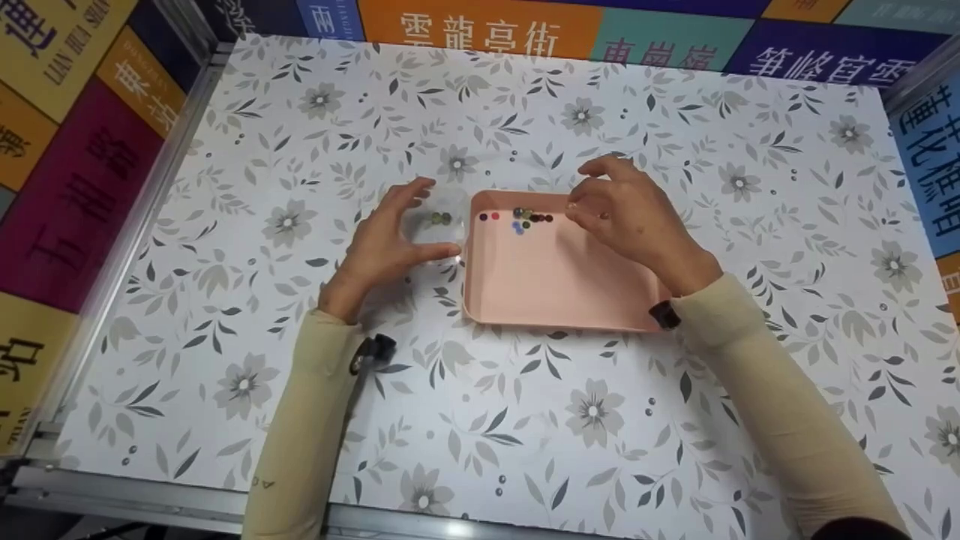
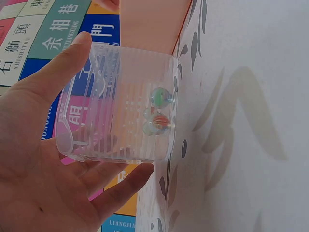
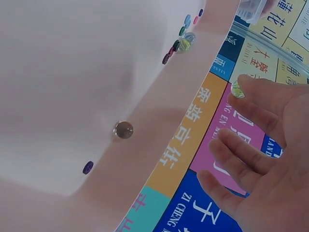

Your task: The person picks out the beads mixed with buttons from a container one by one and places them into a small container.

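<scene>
My left hand [image 1: 379,240] holds a small clear plastic box [image 2: 120,101], thumb on one side and fingers on the other. A few glass marbles [image 2: 160,97] lie at the bottom of the box. Above the far right part of a pink tray [image 1: 555,289], my right hand [image 1: 637,217] pinches a glass marble [image 3: 236,90] between thumb and forefinger. Along the tray's far side lie several small coloured buttons [image 3: 165,58] and a couple of marbles [image 3: 185,44]. A clear marble [image 3: 124,130] and a purple button [image 3: 88,167] lie farther right, largely hidden by the right hand in the head view.
The box stands against the tray's left wall on a table [image 1: 480,420] covered in a white floral print. Panels with large printed characters [image 1: 480,30] line the back and both sides. A metal rail [image 1: 135,491] runs along the table's front edge.
</scene>
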A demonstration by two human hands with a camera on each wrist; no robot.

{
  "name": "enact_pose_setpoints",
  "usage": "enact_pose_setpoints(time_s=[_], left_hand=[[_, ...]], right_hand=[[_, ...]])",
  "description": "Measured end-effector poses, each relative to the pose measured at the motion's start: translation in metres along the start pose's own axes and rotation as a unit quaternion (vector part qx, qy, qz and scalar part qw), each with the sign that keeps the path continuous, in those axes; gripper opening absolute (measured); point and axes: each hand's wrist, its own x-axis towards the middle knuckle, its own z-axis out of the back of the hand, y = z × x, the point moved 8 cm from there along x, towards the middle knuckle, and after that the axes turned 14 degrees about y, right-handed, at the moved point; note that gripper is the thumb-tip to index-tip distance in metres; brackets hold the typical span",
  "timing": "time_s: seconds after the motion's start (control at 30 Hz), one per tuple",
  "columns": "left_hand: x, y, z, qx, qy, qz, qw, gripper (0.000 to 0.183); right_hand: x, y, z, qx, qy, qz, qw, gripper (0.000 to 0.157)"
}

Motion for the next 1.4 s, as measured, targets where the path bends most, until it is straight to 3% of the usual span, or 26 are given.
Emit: enact_pose_setpoints(time_s=[0.27,0.6,1.4], left_hand=[[-0.001,0.001,0.0,0.0,0.0,-0.001,1.0,0.104],[0.001,0.0,0.0,0.003,0.001,-0.006,1.0,0.103],[0.001,0.002,-0.001,0.003,0.0,0.0,1.0,0.105]], right_hand=[[0.003,0.007,-0.003,0.003,-0.009,0.022,1.0,0.021],[0.005,0.008,-0.006,0.002,0.003,-0.004,1.0,0.022],[0.011,0.018,-0.012,0.016,0.008,0.014,1.0,0.021]])
